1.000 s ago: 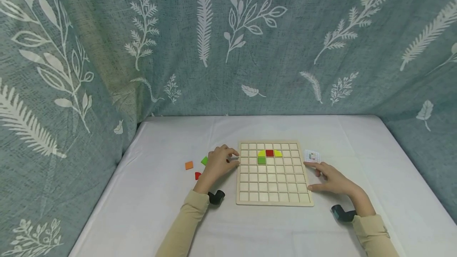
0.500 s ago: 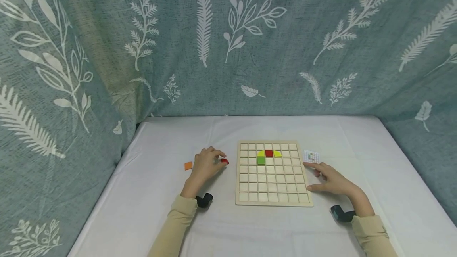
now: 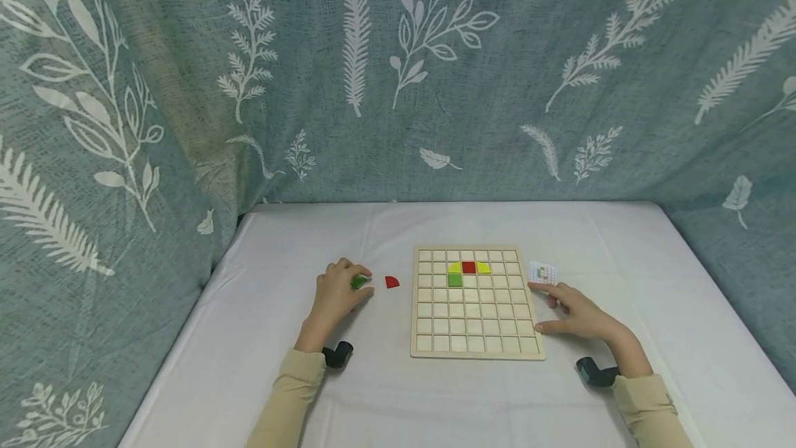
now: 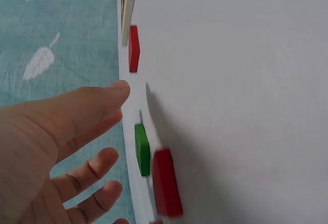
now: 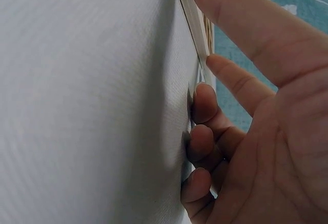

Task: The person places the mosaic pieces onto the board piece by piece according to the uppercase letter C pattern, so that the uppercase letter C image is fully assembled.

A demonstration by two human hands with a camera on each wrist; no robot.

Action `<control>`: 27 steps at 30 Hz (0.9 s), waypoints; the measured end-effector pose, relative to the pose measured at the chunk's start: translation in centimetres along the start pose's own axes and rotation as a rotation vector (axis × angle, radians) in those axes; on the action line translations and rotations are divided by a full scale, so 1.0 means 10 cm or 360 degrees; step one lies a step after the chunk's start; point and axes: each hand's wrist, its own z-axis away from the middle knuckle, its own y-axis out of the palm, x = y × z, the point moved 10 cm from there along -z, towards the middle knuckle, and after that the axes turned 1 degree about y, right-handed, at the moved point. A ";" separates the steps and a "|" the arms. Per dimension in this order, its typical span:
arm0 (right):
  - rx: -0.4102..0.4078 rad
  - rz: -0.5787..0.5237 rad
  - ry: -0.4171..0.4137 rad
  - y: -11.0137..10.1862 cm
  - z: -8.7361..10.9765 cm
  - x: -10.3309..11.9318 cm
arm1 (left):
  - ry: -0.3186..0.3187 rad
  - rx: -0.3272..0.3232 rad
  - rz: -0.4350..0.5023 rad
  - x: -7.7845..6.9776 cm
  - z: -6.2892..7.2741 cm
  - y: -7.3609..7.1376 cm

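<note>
My left hand (image 3: 336, 289) is over the table left of the board, thumb and fingers apart and holding nothing. A green tile (image 3: 358, 282) shows between its thumb and forefinger in the head view; the left wrist view has this green tile (image 4: 142, 150) lying apart from the fingertips. One red quarter-circle tile (image 3: 392, 283) lies between that hand and the wooden grid board (image 3: 415, 316). Another red piece (image 4: 167, 184) lies nearer the left wrist camera. At the board's right edge, my right hand (image 3: 575, 311) rests its thumb and forefinger, other fingers bent loosely.
Set in the board's upper cells are a red square (image 3: 469, 267), two yellow pieces (image 3: 483, 268) and a green square (image 3: 455, 280). A small printed pattern card (image 3: 542, 273) lies right of the board. A patterned curtain (image 3: 398, 88) hangs behind the white table.
My left hand has moved left from the board's edge, past the red quarter-circle tile, to the green tile. The orange tile has become hidden behind that hand. My right hand stays put.
</note>
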 end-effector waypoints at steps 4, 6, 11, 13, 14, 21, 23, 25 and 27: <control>0.0000 0.0001 0.0014 0.01 0.01 -0.01 | -0.0016 0.0002 -0.0023 0.07 0.02 -0.04; -0.0003 0.0001 0.0005 0.01 0.01 -0.01 | -0.0026 -0.0002 -0.0018 0.10 0.03 -0.06; -0.0006 0.0003 -0.0022 0.01 0.01 0.00 | -0.0065 -0.0001 -0.0018 0.20 0.04 -0.10; -0.0006 0.0006 -0.0022 0.01 0.01 0.00 | -0.0083 0.0006 -0.0031 0.24 0.04 -0.10; -0.0007 0.0006 -0.0023 0.00 0.01 0.00 | -0.0091 0.0006 -0.0035 0.25 0.04 -0.11; -0.0033 -0.0004 -0.0051 -0.03 0.01 0.03 | -0.0141 0.0013 -0.0036 0.31 0.04 -0.10; -0.0030 -0.0005 -0.0051 -0.03 0.01 0.04 | -0.0144 0.0012 -0.0041 0.31 0.04 -0.10; -0.0020 -0.0003 -0.0045 -0.02 0.01 0.03 | -0.0153 0.0013 -0.0050 0.32 0.04 -0.09; -0.0009 0.0001 -0.0032 -0.02 0.01 0.03 | -0.0166 0.0014 -0.0050 0.32 0.04 -0.09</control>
